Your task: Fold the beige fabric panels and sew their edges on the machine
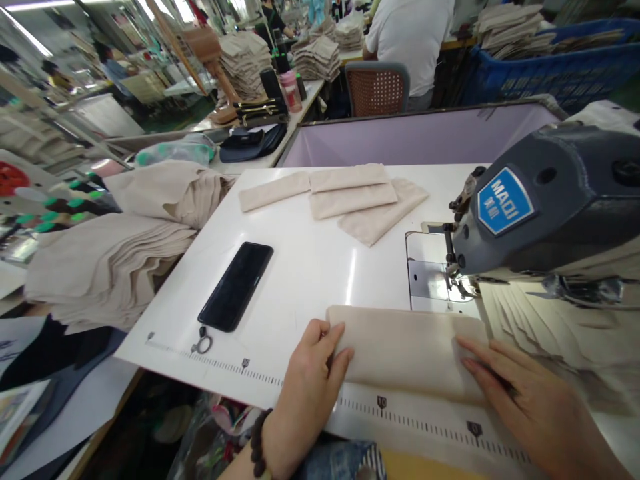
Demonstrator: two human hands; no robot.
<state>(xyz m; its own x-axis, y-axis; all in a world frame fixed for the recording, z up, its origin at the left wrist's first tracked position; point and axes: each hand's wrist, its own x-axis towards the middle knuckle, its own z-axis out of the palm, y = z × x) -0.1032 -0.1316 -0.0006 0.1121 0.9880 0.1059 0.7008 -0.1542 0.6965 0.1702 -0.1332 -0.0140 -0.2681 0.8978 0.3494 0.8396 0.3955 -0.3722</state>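
A folded strip of beige fabric (405,353) lies across the front of the white sewing table (300,293). My left hand (307,380) grips its left end, and my right hand (520,393) rests on its right end with the fingers spread. To the right stands the grey MAQI sewing machine head (545,207), its needle and presser foot just beyond the strip and not touching it. Several similar beige pieces (345,193) lie at the table's far side. A black smartphone (235,287) lies face up to the left of my left hand.
A large pile of beige cloth (110,267) sits off the table's left edge, and more fabric hangs at the right (550,333). A lilac bin (415,137) stands behind the table. Beyond it, a person in a white shirt (410,47) sits near a blue crate (550,73).
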